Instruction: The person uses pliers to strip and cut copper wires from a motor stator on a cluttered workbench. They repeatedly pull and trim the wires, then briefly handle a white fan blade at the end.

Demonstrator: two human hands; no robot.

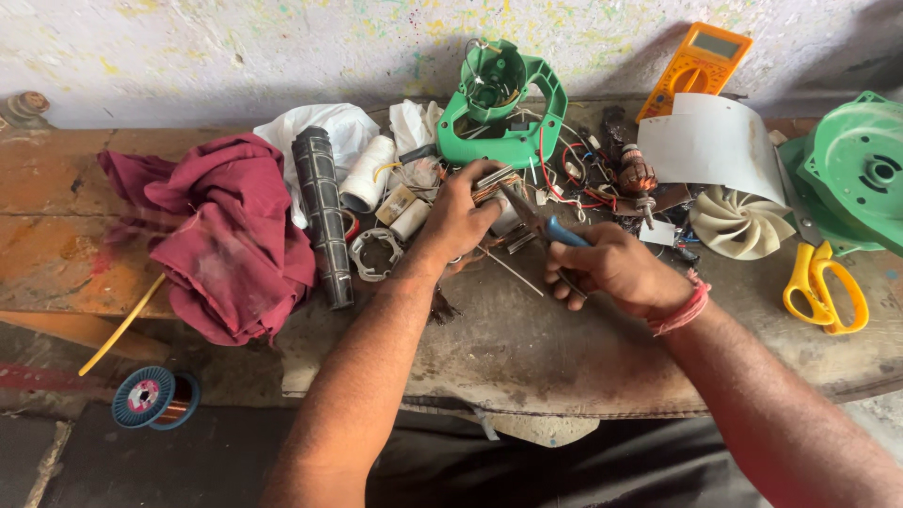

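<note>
My left hand (458,218) is clamped on a small motor stator (496,188) with copper windings, held just above the worktop (564,357), and my right hand (616,271) is wrapped tight around the blue-handled pliers (546,224), whose nose touches the stator. I see a worn, stained wooden worktop pushed against a pale wall flecked with yellow and green paint, with dark floor below its front edge. Counting what lies on it: one maroon cloth (221,235) at the left, one dark ribbed cylinder (323,212) beside it, one white thread spool (369,172), two green plastic housings, one (513,113) behind my hands and one (851,169) at the far right, one orange multimeter (694,68) leaning on the wall, one white fan impeller (738,224), one pair of yellow scissors (826,287). One reel of copper wire (150,397) sits on the floor
</note>
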